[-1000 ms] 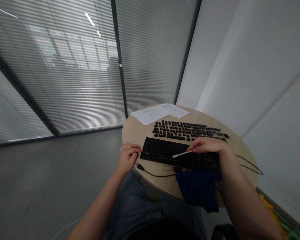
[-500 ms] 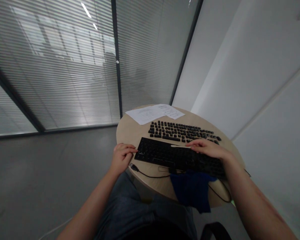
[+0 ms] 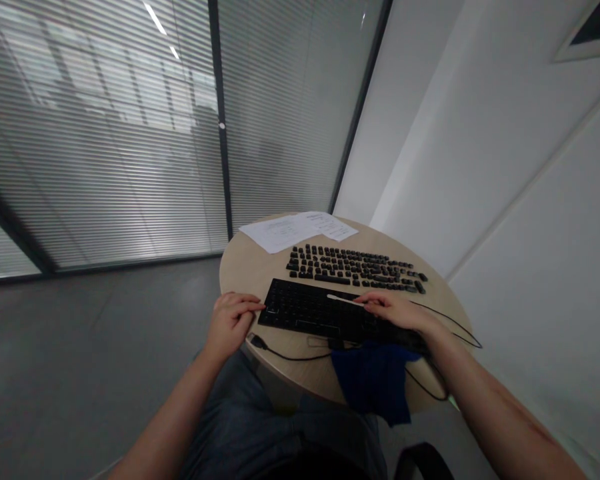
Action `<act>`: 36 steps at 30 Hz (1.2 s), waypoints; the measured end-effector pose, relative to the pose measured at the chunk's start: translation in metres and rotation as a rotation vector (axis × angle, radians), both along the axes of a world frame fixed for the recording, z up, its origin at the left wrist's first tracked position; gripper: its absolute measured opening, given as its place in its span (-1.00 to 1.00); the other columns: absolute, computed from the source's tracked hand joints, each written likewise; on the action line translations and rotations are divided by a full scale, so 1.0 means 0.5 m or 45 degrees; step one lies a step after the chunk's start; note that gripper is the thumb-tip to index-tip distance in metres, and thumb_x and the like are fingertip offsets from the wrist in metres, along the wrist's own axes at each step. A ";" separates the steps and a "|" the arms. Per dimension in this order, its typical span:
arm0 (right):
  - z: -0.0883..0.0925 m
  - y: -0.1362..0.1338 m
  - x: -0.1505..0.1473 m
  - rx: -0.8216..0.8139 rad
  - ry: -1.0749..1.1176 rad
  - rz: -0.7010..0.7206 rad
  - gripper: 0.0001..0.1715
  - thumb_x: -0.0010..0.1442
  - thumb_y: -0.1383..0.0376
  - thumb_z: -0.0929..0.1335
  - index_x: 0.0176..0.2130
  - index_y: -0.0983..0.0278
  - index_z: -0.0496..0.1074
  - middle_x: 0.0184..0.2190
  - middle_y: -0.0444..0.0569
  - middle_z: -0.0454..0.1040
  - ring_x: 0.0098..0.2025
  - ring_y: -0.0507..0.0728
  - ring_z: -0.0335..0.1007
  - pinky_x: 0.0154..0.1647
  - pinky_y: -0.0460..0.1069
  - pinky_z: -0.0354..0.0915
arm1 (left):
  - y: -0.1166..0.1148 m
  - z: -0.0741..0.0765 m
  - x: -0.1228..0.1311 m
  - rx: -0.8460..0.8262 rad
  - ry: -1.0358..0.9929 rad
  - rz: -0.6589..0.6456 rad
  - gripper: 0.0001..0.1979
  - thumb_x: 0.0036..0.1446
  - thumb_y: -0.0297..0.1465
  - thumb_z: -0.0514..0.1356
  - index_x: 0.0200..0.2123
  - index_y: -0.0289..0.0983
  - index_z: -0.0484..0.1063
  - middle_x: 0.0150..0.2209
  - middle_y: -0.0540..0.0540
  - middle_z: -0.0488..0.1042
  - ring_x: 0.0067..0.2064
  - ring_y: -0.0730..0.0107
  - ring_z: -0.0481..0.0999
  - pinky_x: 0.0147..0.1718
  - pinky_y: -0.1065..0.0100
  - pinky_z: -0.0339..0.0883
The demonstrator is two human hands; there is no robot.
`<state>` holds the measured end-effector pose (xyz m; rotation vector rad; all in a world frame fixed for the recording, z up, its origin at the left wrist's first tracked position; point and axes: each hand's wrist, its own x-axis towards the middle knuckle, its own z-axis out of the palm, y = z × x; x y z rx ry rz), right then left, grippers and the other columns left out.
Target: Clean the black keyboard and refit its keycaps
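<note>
A black keyboard (image 3: 305, 308) with its keycaps off lies along the near half of the round table. At its left end is my left hand (image 3: 233, 321), fingers together, with the fingertips holding that edge. My right hand (image 3: 393, 310) hovers over the keyboard's right half, thumb and fingers pinched on a thin white cotton swab (image 3: 341, 299). The swab points left, its padded tip just above or touching the keyboard's upper rows; I cannot tell which. Loose black keycaps (image 3: 350, 264) sit in rows behind the keyboard.
White papers (image 3: 285, 231) lie at the table's (image 3: 250, 267) far side. A blue cloth (image 3: 373, 380) hangs over the near edge. The USB plug (image 3: 258, 342) and its cable lie front left; more cable loops at the right. A blind-covered glass partition (image 3: 130, 167) and a white wall stand beyond.
The whole view has shifted, so the table sits further left in it. My right hand and the swab have moved slightly left over the keyboard. My left hand stays at its edge.
</note>
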<state>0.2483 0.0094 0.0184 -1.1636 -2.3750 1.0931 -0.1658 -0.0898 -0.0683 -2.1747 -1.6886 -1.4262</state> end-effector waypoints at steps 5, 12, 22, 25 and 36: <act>-0.012 -0.002 0.022 -0.168 -0.075 0.064 -0.46 0.28 -0.03 0.35 0.07 0.24 0.56 -0.33 -0.06 0.55 -0.37 0.09 0.36 -0.35 -0.04 0.24 | 0.002 0.000 -0.001 0.039 0.013 -0.028 -0.64 0.21 -0.42 0.05 -0.28 -0.07 0.68 -0.21 -0.03 0.68 -0.15 0.20 0.55 -0.06 0.06 0.31; -0.014 -0.002 0.050 -0.012 -0.022 0.010 -0.48 0.29 -0.01 0.35 0.05 0.27 0.56 -0.15 0.01 0.59 -0.21 0.14 0.44 -0.18 0.00 0.32 | 0.007 -0.009 -0.008 0.076 0.025 -0.044 -0.66 0.22 -0.40 0.06 -0.27 -0.06 0.68 -0.19 -0.02 0.67 -0.15 0.20 0.57 -0.01 0.05 0.29; -0.011 0.001 0.079 0.174 -0.040 -0.182 -0.44 0.28 -0.05 0.34 0.06 0.26 0.54 -0.15 0.05 0.57 -0.16 0.21 0.43 -0.12 0.07 0.34 | 0.008 -0.006 -0.007 0.067 0.015 -0.032 -0.65 0.22 -0.37 0.06 -0.29 -0.05 0.68 -0.21 -0.02 0.68 -0.17 0.19 0.58 -0.02 0.03 0.29; -0.002 -0.017 0.084 -0.051 -0.110 0.012 -0.48 0.27 -0.04 0.36 0.03 0.24 0.56 -0.26 -0.01 0.55 -0.32 0.12 0.38 -0.28 -0.01 0.30 | 0.008 -0.005 -0.008 0.047 0.014 -0.021 -0.65 0.21 -0.37 0.06 -0.28 -0.05 0.68 -0.21 -0.03 0.68 -0.16 0.18 0.57 -0.01 0.04 0.29; -0.002 -0.024 0.107 -0.023 -0.064 -0.071 -0.47 0.28 -0.06 0.36 0.02 0.25 0.56 -0.26 -0.01 0.52 -0.28 0.13 0.38 -0.29 -0.02 0.30 | 0.008 -0.001 -0.005 0.052 0.016 -0.004 -0.65 0.21 -0.34 0.06 -0.32 -0.06 0.68 -0.22 -0.02 0.68 -0.16 0.19 0.58 -0.04 0.07 0.31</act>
